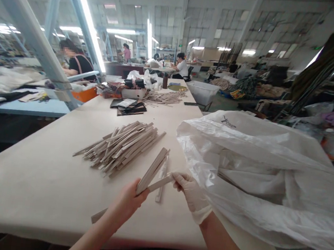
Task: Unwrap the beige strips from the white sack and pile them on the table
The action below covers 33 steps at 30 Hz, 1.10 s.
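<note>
My left hand, bare, is closed round a small bundle of flat beige strips that points up and away from me. One strip angles out of the bundle to the right. Its far end is pinched between the thumb and fingers of my right hand, which wears a pale glove. Under this strip, another strip lies on the table. A large heap of similar beige strips is spread beyond my left hand. The end of one more strip shows beside my left forearm.
A big white plastic bag gapes on the right, against the cloth-covered table. Dark flat pieces, a white box and a brown bottle stand farther up. Several people work at other tables.
</note>
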Each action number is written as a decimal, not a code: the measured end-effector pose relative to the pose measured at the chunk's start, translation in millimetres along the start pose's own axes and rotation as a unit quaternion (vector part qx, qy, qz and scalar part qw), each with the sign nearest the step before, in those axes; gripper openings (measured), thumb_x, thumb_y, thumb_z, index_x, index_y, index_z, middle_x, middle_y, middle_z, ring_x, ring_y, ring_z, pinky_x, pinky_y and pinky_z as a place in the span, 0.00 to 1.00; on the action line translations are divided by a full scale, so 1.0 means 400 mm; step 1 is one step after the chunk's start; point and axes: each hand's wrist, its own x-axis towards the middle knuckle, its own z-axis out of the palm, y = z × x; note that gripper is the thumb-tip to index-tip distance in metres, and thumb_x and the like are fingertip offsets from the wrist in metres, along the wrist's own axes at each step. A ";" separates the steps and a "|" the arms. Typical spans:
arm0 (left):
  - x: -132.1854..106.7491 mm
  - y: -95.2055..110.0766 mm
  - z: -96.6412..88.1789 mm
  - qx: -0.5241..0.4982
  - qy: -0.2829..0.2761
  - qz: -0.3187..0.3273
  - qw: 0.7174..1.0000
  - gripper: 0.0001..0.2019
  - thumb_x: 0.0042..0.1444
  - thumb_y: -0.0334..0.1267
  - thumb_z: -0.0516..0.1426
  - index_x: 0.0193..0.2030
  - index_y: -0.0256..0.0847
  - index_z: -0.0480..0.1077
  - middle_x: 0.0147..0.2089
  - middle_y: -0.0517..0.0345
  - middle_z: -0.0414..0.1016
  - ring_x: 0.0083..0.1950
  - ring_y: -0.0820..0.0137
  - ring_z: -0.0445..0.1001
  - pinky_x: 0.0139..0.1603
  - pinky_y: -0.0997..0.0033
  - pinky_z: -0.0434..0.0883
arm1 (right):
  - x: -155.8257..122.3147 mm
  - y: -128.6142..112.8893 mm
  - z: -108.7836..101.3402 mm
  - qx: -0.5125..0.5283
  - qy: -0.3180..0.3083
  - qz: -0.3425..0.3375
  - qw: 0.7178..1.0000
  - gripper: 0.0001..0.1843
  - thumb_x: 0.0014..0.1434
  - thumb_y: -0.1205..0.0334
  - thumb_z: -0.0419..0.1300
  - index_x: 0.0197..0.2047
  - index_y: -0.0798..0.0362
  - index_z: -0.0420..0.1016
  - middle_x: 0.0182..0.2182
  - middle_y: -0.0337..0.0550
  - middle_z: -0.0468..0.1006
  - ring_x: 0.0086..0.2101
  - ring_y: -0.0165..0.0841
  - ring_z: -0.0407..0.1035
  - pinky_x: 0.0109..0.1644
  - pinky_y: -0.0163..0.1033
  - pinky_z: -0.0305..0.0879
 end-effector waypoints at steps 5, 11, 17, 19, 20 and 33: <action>-0.015 0.025 0.006 0.030 0.034 0.013 0.999 0.08 0.52 0.43 0.50 0.27 0.42 0.60 0.21 0.64 0.64 0.23 0.74 0.63 0.23 0.76 0.55 | -0.027 0.009 0.030 -0.102 -0.030 -0.024 0.994 0.19 0.45 0.46 0.62 0.26 0.55 0.77 0.17 0.37 0.70 0.21 0.26 0.59 0.27 0.35 0.53; -0.027 -0.002 0.045 -0.130 0.009 0.014 0.991 0.08 0.52 0.42 0.51 0.30 0.39 0.63 0.24 0.61 0.68 0.26 0.72 0.68 0.27 0.75 0.62 | -0.037 0.039 0.062 -0.089 -0.100 0.014 0.991 0.23 0.44 0.41 0.60 0.20 0.56 0.72 0.17 0.39 0.70 0.19 0.26 0.59 0.24 0.35 0.52; -0.035 -0.039 0.051 -0.202 0.035 0.000 0.979 0.12 0.52 0.46 0.51 0.32 0.39 0.61 0.21 0.65 0.64 0.18 0.77 0.60 0.19 0.77 0.58 | -0.040 0.038 0.073 -0.066 -0.071 0.004 0.995 0.25 0.43 0.38 0.59 0.22 0.56 0.71 0.17 0.39 0.70 0.19 0.26 0.59 0.23 0.34 0.52; -0.036 -0.034 0.055 -0.217 0.054 0.003 0.975 0.13 0.51 0.48 0.51 0.32 0.39 0.60 0.20 0.66 0.63 0.18 0.77 0.58 0.18 0.78 0.58 | -0.050 0.038 0.089 -0.074 -0.149 0.025 0.986 0.26 0.43 0.37 0.58 0.23 0.56 0.72 0.18 0.39 0.70 0.19 0.26 0.60 0.23 0.34 0.52; -0.037 -0.032 0.056 -0.216 0.055 0.001 0.975 0.13 0.51 0.48 0.52 0.32 0.39 0.60 0.20 0.66 0.62 0.18 0.77 0.58 0.18 0.78 0.57 | -0.054 0.035 0.093 -0.080 -0.179 0.034 0.980 0.27 0.42 0.37 0.59 0.24 0.56 0.72 0.18 0.39 0.70 0.19 0.26 0.60 0.23 0.34 0.52; -0.054 -0.012 0.076 -0.208 0.053 -0.030 0.976 0.14 0.44 0.48 0.57 0.28 0.39 0.63 0.16 0.66 0.63 0.15 0.78 0.58 0.16 0.78 0.56 | -0.044 0.087 0.081 0.018 -0.052 -0.013 0.998 0.37 0.47 0.30 0.47 0.39 0.56 0.74 0.13 0.31 0.56 0.17 0.25 0.51 0.21 0.34 0.46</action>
